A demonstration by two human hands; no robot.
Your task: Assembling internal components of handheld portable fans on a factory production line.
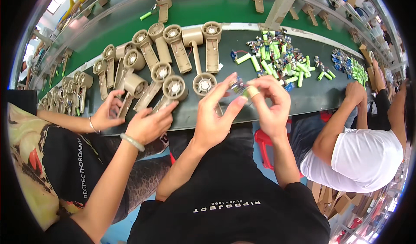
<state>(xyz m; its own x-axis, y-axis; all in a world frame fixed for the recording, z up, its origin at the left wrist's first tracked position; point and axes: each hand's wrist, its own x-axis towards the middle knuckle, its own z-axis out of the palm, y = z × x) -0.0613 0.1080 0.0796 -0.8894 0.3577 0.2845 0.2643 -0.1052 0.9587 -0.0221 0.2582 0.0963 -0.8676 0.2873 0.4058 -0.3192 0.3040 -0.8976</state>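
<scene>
In front of my chest, both hands meet over a small circuit board (237, 86) with a bit of green on it, slightly blurred. My left hand (212, 119) pinches it between thumb and fingers from the left. On the other side, my right hand (273, 107) is closed with its fingertips on the same piece. Just beyond my left hand, a beige handheld fan housing (204, 84) lies on the dark bench. A loose pile of green battery cells (273, 53) wired to small boards sits beyond my right hand.
At left, a co-worker's hands (149, 125) touch beige fan housings (175, 88), with several more around. A person in a white shirt (366, 157) works at right near another battery pile (353, 66). A green conveyor (208, 8) runs behind the bench; a red stool (263, 144) stands below.
</scene>
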